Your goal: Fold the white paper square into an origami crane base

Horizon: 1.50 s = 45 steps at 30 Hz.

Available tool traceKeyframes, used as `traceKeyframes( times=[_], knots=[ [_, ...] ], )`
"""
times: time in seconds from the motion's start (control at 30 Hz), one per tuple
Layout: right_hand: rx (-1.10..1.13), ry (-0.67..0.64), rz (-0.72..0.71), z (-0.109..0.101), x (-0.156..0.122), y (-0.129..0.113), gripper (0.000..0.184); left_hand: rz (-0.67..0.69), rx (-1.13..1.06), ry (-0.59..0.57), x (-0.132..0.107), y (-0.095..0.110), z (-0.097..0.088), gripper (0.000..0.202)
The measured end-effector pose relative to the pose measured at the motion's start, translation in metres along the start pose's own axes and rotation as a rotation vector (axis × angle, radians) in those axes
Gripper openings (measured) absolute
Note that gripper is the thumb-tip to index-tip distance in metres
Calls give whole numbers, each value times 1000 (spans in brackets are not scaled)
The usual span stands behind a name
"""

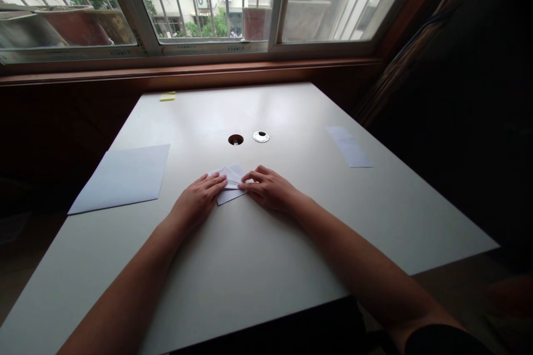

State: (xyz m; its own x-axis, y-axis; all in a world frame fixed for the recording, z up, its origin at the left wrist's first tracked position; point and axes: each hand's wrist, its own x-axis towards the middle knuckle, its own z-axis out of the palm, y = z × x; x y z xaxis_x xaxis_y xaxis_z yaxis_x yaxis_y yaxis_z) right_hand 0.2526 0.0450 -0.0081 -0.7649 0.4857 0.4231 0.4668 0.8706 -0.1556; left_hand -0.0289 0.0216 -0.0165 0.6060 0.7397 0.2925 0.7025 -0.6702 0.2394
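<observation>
Fingers of the left hand (pixel 199 196) lie straight and together on a small folded white paper (pixel 230 196), while those of the right hand (pixel 270 188) bend at its right edge, gripping or merely touching, I cannot tell which. That paper rests on the smooth white surface (pixel 258 266), between a large pale paper sheet (pixel 125 177) and a narrow white paper strip (pixel 350 148).

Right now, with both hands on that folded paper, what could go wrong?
The paper has several layers under the left hand and right hand; uneven pressure might shift a fold. The big sheet reaches the left edge of the table, so a bump could knock it off. The open hole beyond the hands might swallow something small.
</observation>
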Motion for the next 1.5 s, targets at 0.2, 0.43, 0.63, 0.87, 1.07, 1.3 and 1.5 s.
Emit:
traceKeyframes(
  times=[0.2,0.43,0.63,0.87,1.07,1.3,1.5],
  knots=[
    [54,-10,-15,-2,2,-7,35,-17,51,-13,-3,-2,1,45],
    [117,-2,-47,6,4,-7,36,-46,-18,17,-3,-2,1,43],
    [55,-32,-72,4,9,-13,39,-63,13,11,-3,-3,2,44],
    [-30,-75,-54,3,10,-19,44,-67,76,3,-2,1,0,42],
    [-39,-79,-18,6,10,-17,41,-83,106,4,1,10,-5,43],
    [-44,-48,71,1,10,-21,35,-34,153,1,1,14,-6,45],
    [-40,-8,97,2,7,-13,33,66,163,23,2,23,-9,42]
  ],
)
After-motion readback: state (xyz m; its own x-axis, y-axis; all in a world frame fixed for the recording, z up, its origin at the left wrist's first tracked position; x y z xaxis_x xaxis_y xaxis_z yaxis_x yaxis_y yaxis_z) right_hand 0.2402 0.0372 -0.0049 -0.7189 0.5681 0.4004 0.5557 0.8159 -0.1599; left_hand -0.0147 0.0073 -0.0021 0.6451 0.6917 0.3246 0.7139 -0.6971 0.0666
